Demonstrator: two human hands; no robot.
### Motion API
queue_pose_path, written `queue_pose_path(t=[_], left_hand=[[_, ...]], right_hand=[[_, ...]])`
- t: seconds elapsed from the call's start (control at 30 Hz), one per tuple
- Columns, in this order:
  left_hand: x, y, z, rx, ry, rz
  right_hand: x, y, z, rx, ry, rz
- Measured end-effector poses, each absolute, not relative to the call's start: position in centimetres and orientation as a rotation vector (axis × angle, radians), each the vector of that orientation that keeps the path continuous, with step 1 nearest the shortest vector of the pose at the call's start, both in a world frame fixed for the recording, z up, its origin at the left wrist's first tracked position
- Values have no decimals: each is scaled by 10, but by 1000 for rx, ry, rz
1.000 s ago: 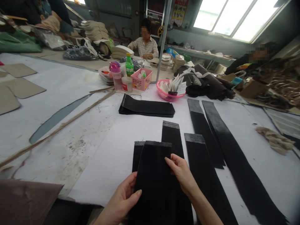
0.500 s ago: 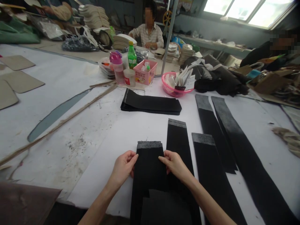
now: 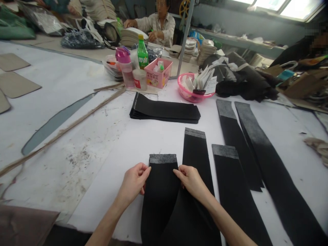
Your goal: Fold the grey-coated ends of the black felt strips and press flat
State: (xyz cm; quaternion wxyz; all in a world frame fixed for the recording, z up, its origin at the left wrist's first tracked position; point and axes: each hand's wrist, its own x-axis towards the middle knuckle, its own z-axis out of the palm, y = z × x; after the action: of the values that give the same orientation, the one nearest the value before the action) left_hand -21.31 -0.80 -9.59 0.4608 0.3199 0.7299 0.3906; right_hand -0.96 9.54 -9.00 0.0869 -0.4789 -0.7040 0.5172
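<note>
A black fabric strip (image 3: 161, 184) with a grey top edge lies on the white table (image 3: 77, 136) right in front of me. My left hand (image 3: 133, 182) pinches its left edge, fingers closed. On the opposite edge my right hand (image 3: 191, 181) does the same. The strip's lower part bulges up between my forearms. To its right lie three more black strips (image 3: 196, 150), (image 3: 228, 174), (image 3: 233, 136) and a long one (image 3: 266, 164) side by side.
A stack of black strips (image 3: 164, 111) lies further back. Behind it stand a pink basket (image 3: 157, 73), a green bottle (image 3: 142, 54), a pink-lidded cup (image 3: 124, 66) and a pink bowl (image 3: 193, 90). A dark cloth heap (image 3: 241, 82) sits back right. A person (image 3: 156, 24) sits opposite.
A second ago both hands held the strip lifted toward me. It now lies on the table with its grey end set beside the neighbouring strips. The view has tilted down slightly.
</note>
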Motion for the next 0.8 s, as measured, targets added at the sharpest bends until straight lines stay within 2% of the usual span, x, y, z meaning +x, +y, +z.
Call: queue_pose_path(t=[0.27, 0.8], left_hand=[[-213, -3, -94, 869, 1910, 847], [-215, 5, -96, 1005, 2045, 654]], right_hand=[[-12, 101, -91, -1444, -2205, 1282], [-12, 104, -99, -1499, -2289, 1210]])
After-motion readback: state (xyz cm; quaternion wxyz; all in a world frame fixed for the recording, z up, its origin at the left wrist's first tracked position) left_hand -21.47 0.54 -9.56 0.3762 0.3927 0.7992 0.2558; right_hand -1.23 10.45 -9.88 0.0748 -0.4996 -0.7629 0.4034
